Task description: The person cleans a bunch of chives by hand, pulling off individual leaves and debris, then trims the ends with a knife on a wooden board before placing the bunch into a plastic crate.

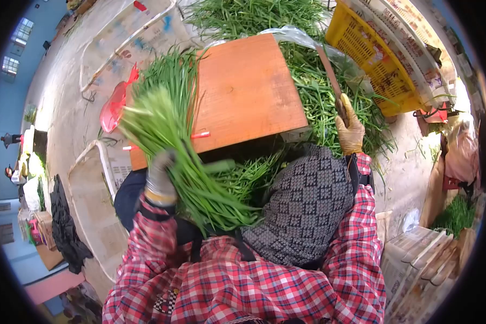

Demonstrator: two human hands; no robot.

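Note:
My left hand (161, 175), in a grey glove with a yellowish cuff, is closed around a bunch of long green chives (194, 186). The bunch hangs over my lap, and its upper end is blurred. My right hand (351, 131), in a yellowish glove, grips a long knife (330, 74) with a brownish blade pointing up and away from me. Between the hands lies an orange-brown wooden board (248, 89). More chives (170, 81) lie along the board's left side, and loose green trimmings (316, 86) are heaped at its right, near the knife.
A yellow plastic crate (370, 54) stands at the upper right and a whitish crate (127, 46) at the upper left. Another pale crate (89, 200) is beside my left leg. A red plastic bag (115, 102) lies left of the board. Greens (254, 15) are piled beyond it.

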